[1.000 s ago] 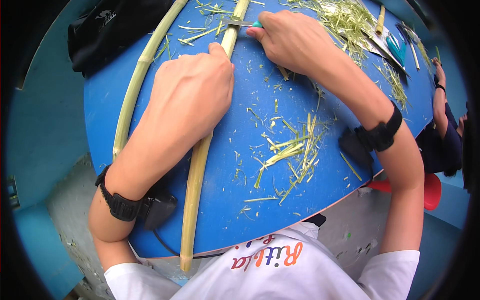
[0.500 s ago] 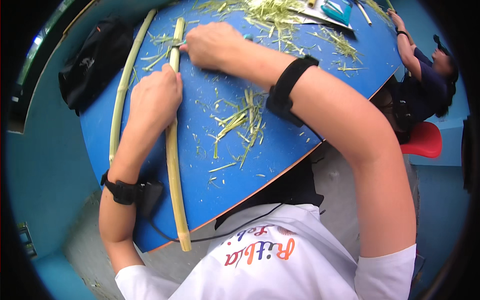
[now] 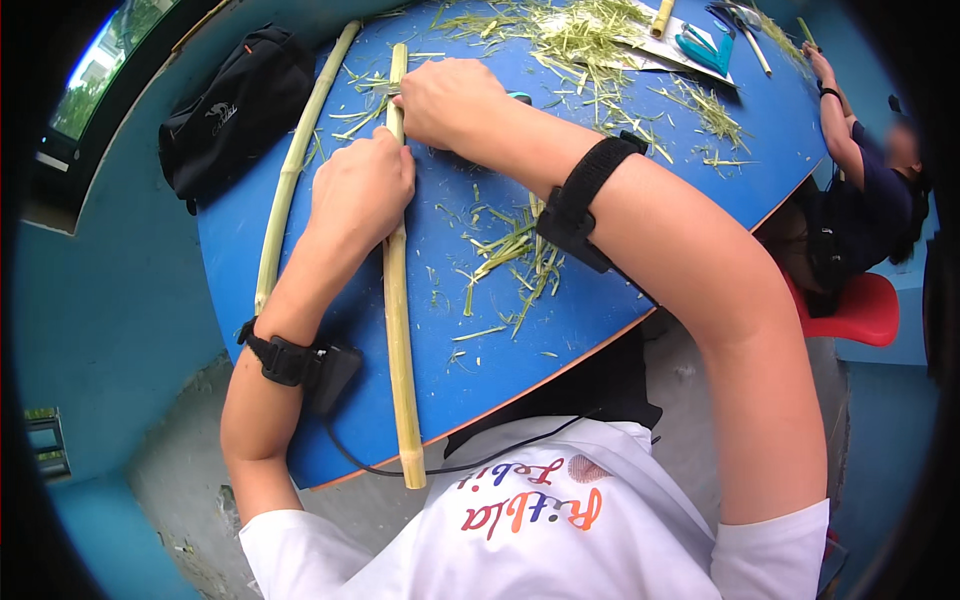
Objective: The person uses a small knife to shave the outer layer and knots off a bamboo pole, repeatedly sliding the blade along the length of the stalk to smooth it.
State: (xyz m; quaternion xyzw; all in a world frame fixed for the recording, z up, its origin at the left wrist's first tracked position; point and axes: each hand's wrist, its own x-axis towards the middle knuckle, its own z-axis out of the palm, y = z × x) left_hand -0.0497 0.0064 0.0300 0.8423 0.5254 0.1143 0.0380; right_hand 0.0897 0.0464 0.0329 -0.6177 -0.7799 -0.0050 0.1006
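With shavings point(image 3: 515, 250) already strewn right of it, the left hand point(image 3: 360, 190) grips the stalk point(image 3: 398, 300) while the right hand point(image 3: 445, 100), clenched on a small blade beyond it, seems midway through scraping.

Your right hand point(image 3: 452, 100) covered whatever tool it gripped against the bamboo stalk point(image 3: 398, 280); only a teal tip showed. Your left hand point(image 3: 362, 190) hid part of that stalk. The scissors point(image 3: 705, 45) ran off the top edge.
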